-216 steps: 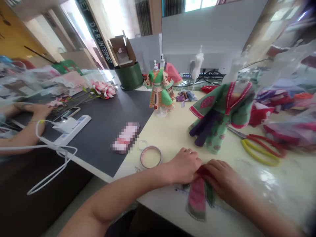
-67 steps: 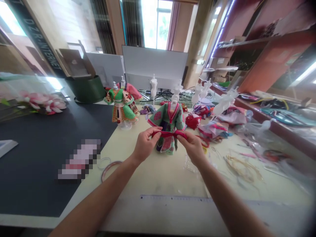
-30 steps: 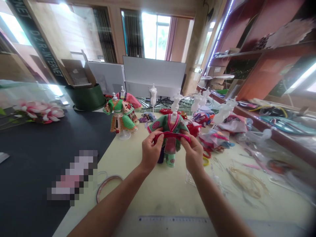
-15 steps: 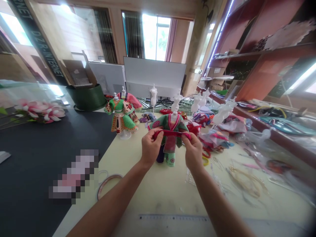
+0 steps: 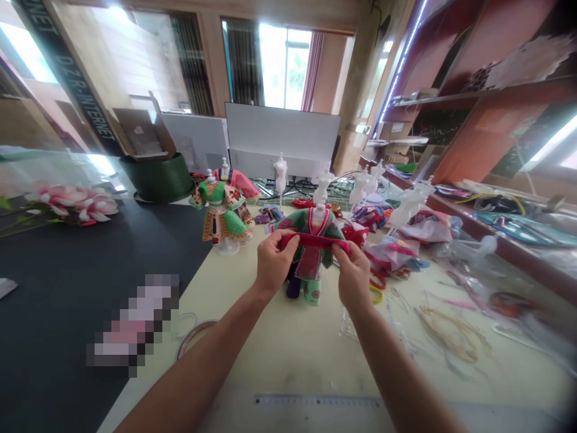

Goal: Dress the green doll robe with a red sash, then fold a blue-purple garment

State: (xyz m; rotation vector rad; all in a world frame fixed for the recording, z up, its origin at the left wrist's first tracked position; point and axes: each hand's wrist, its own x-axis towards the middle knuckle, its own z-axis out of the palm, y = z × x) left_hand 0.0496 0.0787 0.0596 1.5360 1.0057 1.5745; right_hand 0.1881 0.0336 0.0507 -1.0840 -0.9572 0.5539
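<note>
Head camera looks down both forearms; what do the hands have?
— A narrow red fabric band [image 5: 313, 240]. The left hand [image 5: 273, 264] pinches one end between thumb and forefinger, and the right hand [image 5: 354, 276] pinches the other end the same way, with the remaining fingers curled under. The band runs level across the front of a small white mannequin in a green robe with pink trim [image 5: 296, 221], touching it at about waist height.
— Why hold it like that?
— My guess is that a pinch at each end pulls the strip taut and flat. The mannequin stands upright on the cream tabletop [image 5: 288, 349], so the robe hangs straight and both hands are free for the band.
— What can't you make out?
— The hands cover the band's ends, so I cannot tell how long it is or whether it passes behind the figure. The skirt hides the mannequin's base. Red-and-yellow scissors [image 5: 374, 293] show only as a handle loop beside the right wrist. The heap of coloured cloth [image 5: 396, 248] to the right is blurred, a clear ruler [image 5: 315, 400] near the table's front edge is faint, and a pixelated block [image 5: 130, 322] on the dark mat [image 5: 67, 288] is unreadable.
</note>
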